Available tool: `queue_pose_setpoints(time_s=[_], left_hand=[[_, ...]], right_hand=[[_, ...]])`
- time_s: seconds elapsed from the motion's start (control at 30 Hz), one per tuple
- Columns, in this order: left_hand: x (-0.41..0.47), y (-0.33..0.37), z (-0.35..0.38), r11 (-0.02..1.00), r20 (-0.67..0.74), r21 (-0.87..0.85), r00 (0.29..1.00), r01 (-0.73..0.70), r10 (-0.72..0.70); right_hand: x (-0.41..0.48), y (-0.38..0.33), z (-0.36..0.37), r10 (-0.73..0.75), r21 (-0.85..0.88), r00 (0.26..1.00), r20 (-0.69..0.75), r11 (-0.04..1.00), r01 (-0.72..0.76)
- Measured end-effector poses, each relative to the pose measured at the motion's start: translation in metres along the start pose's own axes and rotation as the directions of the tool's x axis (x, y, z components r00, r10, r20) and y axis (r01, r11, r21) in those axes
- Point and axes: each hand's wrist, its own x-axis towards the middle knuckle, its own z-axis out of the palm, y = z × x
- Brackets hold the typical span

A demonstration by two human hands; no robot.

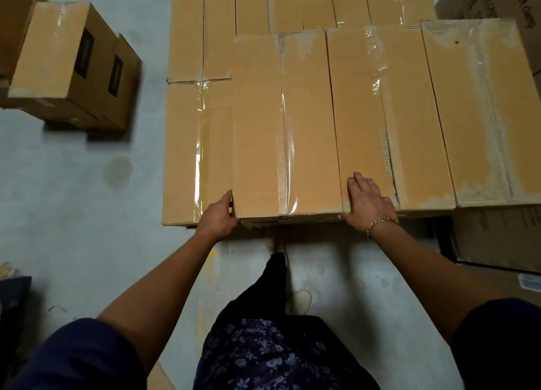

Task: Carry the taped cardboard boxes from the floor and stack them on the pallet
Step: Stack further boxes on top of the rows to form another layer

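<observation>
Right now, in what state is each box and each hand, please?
middle box, taped shut, lying flat in the top layer
neighbour box, taped shut, close against its right side
left hand, grips the middle box's near left corner
right hand, flat, fingers straight, on the neighbour box
floor boxes, closed, on the floor

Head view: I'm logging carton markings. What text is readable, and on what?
"Do not clamp": on the large carton at top right; its other print is blurred.
Too blurred to read: the black labels on the floor boxes at left.
Too blurred: the white sticker at lower right.
</observation>
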Motion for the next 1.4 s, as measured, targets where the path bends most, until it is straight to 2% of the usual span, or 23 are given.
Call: queue_pose_setpoints(time_s=[0.5,1.0,1.13,1.3,1.4], left_hand=[[0.001,-0.004,0.004,0.997,-0.036,-0.083,0.999,-0.001,-0.002],[0.000,0.001,0.000,1.000,-0.001,-0.030,1.000,-0.007,0.007],[-0.005,0.007,-0.001,0.996,-0.028,-0.078,0.999,0.037,-0.040],[-0.031,0.011,-0.005,0.987,-0.072,-0.161,0.997,0.024,-0.036],[-0.054,0.006,-0.012,0.992,-0.134,-0.125,0.991,0.004,-0.021]], right_hand=[[0.005,0.005,0.003,-0.025,0.034,1.000,0.011,0.999,0.024],[0.009,0.005,0.010,-0.024,0.055,1.000,-0.004,0.998,0.024],[0.003,0.007,0.007,-0.013,0.086,1.000,0.027,0.996,0.011],[-0.024,0.012,0.010,0.050,0.173,0.998,-0.033,0.984,-0.044],[-0.043,0.010,0.010,0.058,0.171,0.997,-0.046,0.984,-0.050]])
